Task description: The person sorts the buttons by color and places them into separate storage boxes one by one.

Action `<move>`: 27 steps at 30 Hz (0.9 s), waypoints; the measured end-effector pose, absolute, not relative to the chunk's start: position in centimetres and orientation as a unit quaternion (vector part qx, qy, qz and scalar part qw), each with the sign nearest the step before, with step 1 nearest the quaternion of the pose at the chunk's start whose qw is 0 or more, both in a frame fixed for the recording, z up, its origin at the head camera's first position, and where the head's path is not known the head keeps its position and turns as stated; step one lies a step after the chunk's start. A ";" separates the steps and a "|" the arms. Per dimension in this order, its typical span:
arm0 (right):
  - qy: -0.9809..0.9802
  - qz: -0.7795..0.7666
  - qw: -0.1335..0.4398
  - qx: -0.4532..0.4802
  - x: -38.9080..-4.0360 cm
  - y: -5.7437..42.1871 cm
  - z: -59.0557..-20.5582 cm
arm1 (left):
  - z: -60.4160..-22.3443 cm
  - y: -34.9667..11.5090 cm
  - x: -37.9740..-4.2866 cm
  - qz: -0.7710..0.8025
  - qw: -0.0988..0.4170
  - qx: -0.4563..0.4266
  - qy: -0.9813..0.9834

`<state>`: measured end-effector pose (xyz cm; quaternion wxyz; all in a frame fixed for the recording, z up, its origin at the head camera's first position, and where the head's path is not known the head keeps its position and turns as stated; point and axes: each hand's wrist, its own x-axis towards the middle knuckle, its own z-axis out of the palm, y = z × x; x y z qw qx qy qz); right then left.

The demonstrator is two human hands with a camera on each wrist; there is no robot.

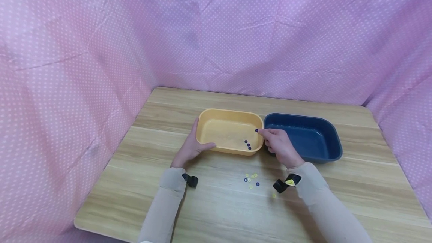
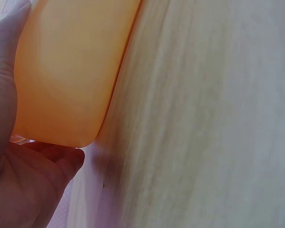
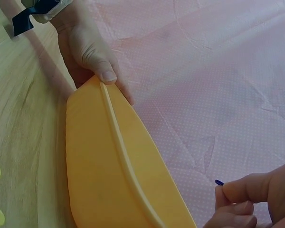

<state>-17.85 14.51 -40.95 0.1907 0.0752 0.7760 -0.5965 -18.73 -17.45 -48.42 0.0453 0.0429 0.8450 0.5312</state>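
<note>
My left hand (image 1: 190, 146) grips the left end of a yellow plastic tub (image 1: 219, 128), its thumb at the front rim and its fingers along the outer side. Above the tub's right end, my right hand (image 1: 281, 145) pinches a small dark blue button (image 1: 257, 130) between thumb and forefinger; the right wrist view shows this button (image 3: 219, 182) at the fingertips. Several dark blue buttons (image 1: 248, 145) lie inside the tub near its right front corner. On the table in front, yellow buttons (image 1: 251, 187) are scattered with two blue buttons (image 1: 258, 184) among them.
A dark blue tub (image 1: 315, 138) stands close against the yellow tub's right side, partly behind my right hand. One yellow button (image 1: 274, 195) lies apart, near the right wrist camera. Pink dotted cloth (image 1: 236, 48) hangs around the wooden table (image 1: 135, 168).
</note>
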 end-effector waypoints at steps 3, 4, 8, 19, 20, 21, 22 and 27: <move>0.773 -0.599 0.193 0.081 -17.9 14.5 -40.9 | -48.4 -17.5 -18.8 0.531 0.047 0.043 0.845; 0.773 -0.599 0.194 0.081 -18.0 14.5 -40.9 | -48.4 -17.5 -18.8 0.531 0.047 0.042 0.845; 0.770 -0.602 0.194 0.078 -18.0 14.4 -40.9 | -48.5 -17.5 -18.9 0.532 0.047 0.040 0.844; 0.769 -0.601 0.200 0.083 -18.3 14.2 -40.8 | -48.6 -17.6 -19.0 0.535 0.048 0.043 0.842; 0.769 -0.601 0.201 0.084 -18.3 14.2 -40.8 | -48.6 -17.6 -19.0 0.534 0.048 0.043 0.843; 0.768 -0.601 0.202 0.085 -18.3 14.2 -40.8 | -48.6 -17.6 -19.0 0.534 0.047 0.044 0.843; 0.768 -0.602 0.202 0.087 -18.4 14.2 -40.9 | -48.6 -17.6 -19.0 0.534 0.046 0.046 0.843; 0.767 -0.602 0.202 0.092 -18.4 14.2 -41.0 | -48.6 -17.5 -19.1 0.541 0.045 0.049 0.838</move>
